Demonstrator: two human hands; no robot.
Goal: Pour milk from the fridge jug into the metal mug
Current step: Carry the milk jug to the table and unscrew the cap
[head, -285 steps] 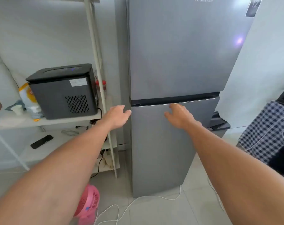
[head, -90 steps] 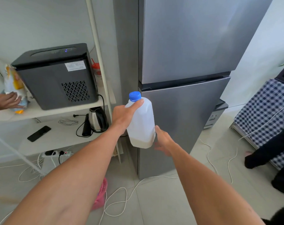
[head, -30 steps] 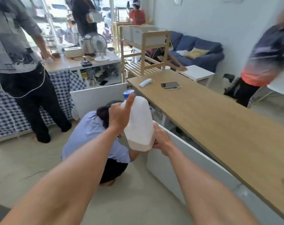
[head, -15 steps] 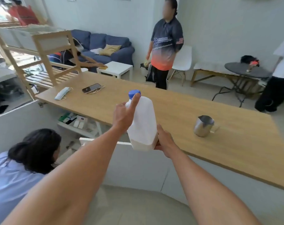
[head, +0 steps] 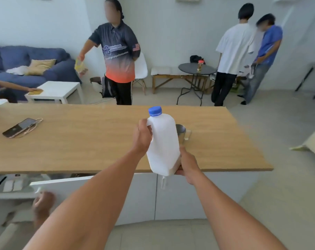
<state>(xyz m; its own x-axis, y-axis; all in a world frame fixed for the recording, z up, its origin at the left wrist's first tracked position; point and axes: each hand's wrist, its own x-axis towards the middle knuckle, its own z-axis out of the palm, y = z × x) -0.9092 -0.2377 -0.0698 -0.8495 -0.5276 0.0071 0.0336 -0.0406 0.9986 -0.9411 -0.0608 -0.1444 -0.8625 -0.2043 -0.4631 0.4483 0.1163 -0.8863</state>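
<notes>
A white jug (head: 163, 143) is held upright over the near edge of the wooden table (head: 84, 141), its blue cap (head: 154, 111) screwed on. The left hand (head: 142, 136) is wrapped around the handle on the jug's left side, and the right hand (head: 188, 165) is cupped under the lower right corner — so the jug is gripped by both. A thin layer of milk appears to lie at the bottom, though the plastic is cloudy and the level is hard to read.

The mug (head: 182, 131) stands on the table just behind the jug and is partly hidden by it; only its rim and right-hand handle are seen. Far to the left on the table a phone (head: 19, 127) is laid flat with a cord looped beside it.

Beyond the table a person in a dark and orange shirt (head: 119, 51) is seen standing, and two more are placed further right by a round black table (head: 196, 68). A blue sofa (head: 26, 64) and a white side table (head: 57, 89) are set beyond the table's left end.
</notes>
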